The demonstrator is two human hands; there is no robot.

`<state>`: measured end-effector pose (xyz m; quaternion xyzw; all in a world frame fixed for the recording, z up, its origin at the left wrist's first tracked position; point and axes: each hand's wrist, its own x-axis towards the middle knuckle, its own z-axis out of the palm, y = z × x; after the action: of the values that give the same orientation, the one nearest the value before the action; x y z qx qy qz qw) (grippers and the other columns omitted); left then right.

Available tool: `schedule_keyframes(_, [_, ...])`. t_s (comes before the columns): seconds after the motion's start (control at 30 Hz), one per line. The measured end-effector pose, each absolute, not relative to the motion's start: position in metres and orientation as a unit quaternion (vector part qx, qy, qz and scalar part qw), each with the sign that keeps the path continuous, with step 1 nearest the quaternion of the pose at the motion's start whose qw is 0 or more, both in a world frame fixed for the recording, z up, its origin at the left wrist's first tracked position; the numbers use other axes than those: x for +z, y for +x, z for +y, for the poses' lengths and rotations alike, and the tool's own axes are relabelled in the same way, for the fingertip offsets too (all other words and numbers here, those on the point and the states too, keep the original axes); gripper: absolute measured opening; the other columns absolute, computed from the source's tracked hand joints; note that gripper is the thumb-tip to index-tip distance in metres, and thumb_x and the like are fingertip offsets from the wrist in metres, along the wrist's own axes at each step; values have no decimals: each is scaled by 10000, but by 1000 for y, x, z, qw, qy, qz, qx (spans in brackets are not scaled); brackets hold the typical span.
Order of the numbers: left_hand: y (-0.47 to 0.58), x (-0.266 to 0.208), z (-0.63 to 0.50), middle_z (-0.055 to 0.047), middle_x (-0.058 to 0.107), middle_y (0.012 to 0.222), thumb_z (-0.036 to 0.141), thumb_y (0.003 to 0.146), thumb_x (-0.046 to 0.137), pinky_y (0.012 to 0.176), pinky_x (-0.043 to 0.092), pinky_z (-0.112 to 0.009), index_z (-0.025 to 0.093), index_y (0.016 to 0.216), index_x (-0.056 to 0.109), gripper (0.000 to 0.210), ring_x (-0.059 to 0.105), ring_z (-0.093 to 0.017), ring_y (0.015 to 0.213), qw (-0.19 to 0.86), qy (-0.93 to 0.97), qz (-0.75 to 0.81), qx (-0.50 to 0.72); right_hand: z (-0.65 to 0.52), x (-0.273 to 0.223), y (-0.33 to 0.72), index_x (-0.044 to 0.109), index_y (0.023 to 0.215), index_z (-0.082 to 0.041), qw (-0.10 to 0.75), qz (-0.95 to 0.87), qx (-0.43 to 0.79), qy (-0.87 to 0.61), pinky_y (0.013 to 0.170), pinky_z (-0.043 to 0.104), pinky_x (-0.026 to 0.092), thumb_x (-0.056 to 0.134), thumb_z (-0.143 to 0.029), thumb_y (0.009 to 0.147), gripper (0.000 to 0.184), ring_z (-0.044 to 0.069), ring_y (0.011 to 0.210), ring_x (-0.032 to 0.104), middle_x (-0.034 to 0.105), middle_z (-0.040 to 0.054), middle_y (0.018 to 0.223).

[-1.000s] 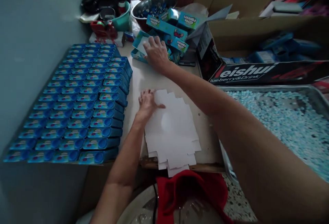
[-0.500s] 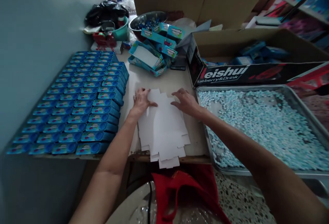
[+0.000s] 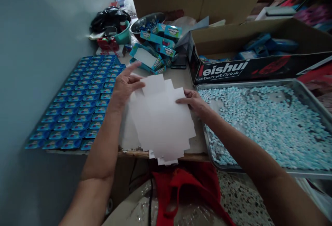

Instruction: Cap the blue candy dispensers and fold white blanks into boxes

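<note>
A flat white cardboard box blank [image 3: 160,119] with notched corners is raised at its far end above the table. My left hand [image 3: 122,90] pinches its far left corner between thumb and fingers, the index finger stretched out. On the right edge, my right hand [image 3: 195,102] grips it, thumb on top and the other fingers partly hidden beneath. More white blanks [image 3: 168,162] show under its near end, at the table's front edge; how many cannot be made out.
Rows of blue packs [image 3: 80,103] fill the table's left side. A metal tray [image 3: 259,171] of small pale-blue candies lies right, with a black carton [image 3: 233,71] behind it. Blue "Caramelo Macizo" boxes [image 3: 158,41] are heaped at the back, near a metal bowl [image 3: 135,25].
Both hands have closed on the top blank and lifted its far end off the stack. My left hand has moved left and up in the view. The view has shifted slightly.
</note>
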<state>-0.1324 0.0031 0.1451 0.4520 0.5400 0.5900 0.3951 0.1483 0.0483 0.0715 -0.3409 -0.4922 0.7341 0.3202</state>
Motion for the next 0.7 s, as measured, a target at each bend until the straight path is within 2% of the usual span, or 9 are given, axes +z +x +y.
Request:
schedule_keyframes(0.07, [-128,137,-13,-82,771,1143,320,753,889,883,592,-368,234,1229,696,522,730,-258,1094,444,412,483,633,39,78,152,695,963,-239,345,-428,767,-332,690,324,563,810,-239,577,402,178,708,680,765,-3,892])
schedule_keyframes(0.13, [-119,113,-33,-142,742,1255,602,798,803,958,591,-417,217,1233,694,591,689,-302,1241,472,347,469,661,30,77,155,673,965,-252,349,-385,780,-349,674,319,558,759,-203,559,418,171,676,669,761,-20,865])
schedule_keyframes(0.2, [-107,82,-53,-188,710,1325,749,787,726,1015,574,-454,186,1224,700,713,654,-334,1307,505,271,483,662,21,70,155,657,989,-248,337,-350,790,-375,660,315,550,727,-197,528,470,174,667,668,758,-22,852])
schedule_keyframes(0.33, [-89,43,-85,-140,645,1459,662,792,765,1042,563,-456,241,1330,637,695,626,-319,1353,479,165,516,691,6,51,153,639,1105,-249,324,-311,792,-413,640,313,535,690,-207,500,609,193,696,669,766,-7,903])
schedule_keyframes(0.47, [-82,50,-93,-150,694,1384,732,831,636,994,587,-466,208,1322,656,718,672,-341,1278,520,197,528,642,-5,41,150,626,1154,-277,307,-357,768,-434,577,290,493,683,-229,528,631,175,644,616,735,-18,884])
schedule_keyframes(0.57, [-79,60,-92,-111,744,1295,465,785,697,957,598,-465,213,1346,661,616,726,-329,1156,538,209,541,611,-10,39,148,605,1154,-292,303,-414,744,-428,545,278,464,668,-256,556,602,161,610,574,692,-37,855])
schedule_keyframes(0.63, [-77,63,-92,-81,758,1271,299,687,687,920,605,-453,234,1365,664,681,745,-310,1079,536,231,544,602,-16,39,147,590,1163,-297,293,-436,732,-433,543,284,464,637,-276,581,584,163,612,565,677,-31,864])
schedule_keyframes(0.7, [-75,62,-93,-71,778,1203,231,604,661,850,612,-440,231,1319,700,716,753,-298,982,530,254,562,582,-24,38,145,585,1168,-297,287,-447,720,-446,553,289,468,606,-289,602,566,167,632,567,672,-18,884])
